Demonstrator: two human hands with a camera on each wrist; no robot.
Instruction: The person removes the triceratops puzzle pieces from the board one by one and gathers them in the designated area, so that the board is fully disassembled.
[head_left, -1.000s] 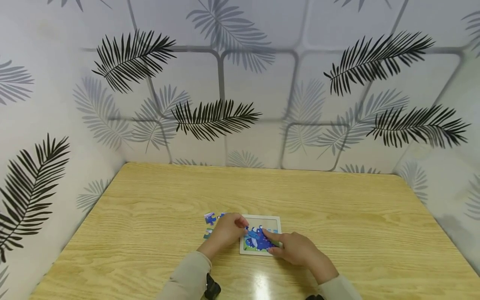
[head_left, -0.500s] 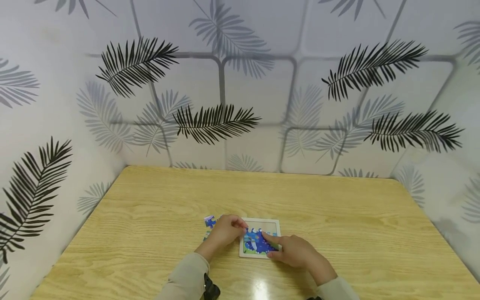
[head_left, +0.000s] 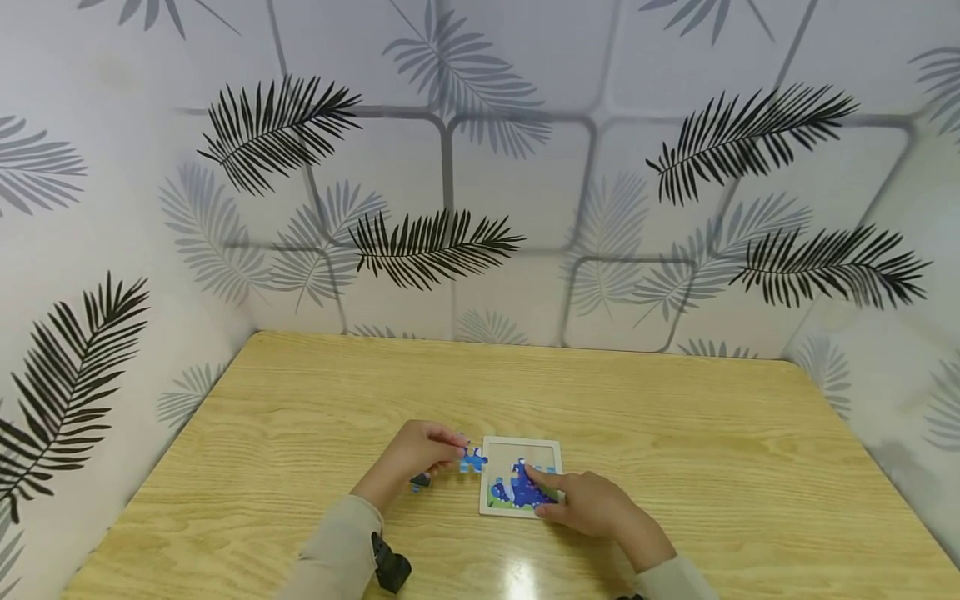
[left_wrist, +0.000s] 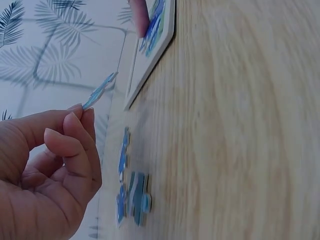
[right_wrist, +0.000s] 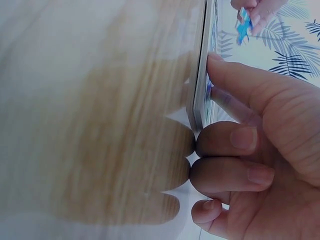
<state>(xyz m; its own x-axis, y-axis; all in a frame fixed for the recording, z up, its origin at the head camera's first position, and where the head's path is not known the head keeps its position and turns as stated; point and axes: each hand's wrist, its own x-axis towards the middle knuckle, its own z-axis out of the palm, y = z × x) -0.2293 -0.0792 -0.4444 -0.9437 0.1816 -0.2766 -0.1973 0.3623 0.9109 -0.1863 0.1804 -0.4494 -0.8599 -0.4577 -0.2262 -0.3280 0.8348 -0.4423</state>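
Note:
My left hand (head_left: 412, 458) pinches a blue jigsaw piece (head_left: 473, 459) between thumb and fingertips, just left of the puzzle frame (head_left: 483, 492). In the left wrist view the piece (left_wrist: 100, 91) is held up on a slant. A pale rim surrounds the puzzle; fitted pieces (head_left: 525, 492) show a dark blue figure over green in its lower part, with bare backing above. My right hand (head_left: 592, 500) rests at the frame's right side, index finger straight on the fitted pieces. Its thumb touches the frame edge in the right wrist view, and the other fingers are curled.
Loose jigsaw pieces (left_wrist: 137, 197) lie on the wooden table (head_left: 300, 417) by the left hand, which partly hides them in the head view. Behind the table stands a wall (head_left: 517, 292) with a leaf pattern.
The left hand has moved left off the frame, bringing the blue jigsaw piece out past the rim and uncovering part of the backing. The right hand has stayed in place.

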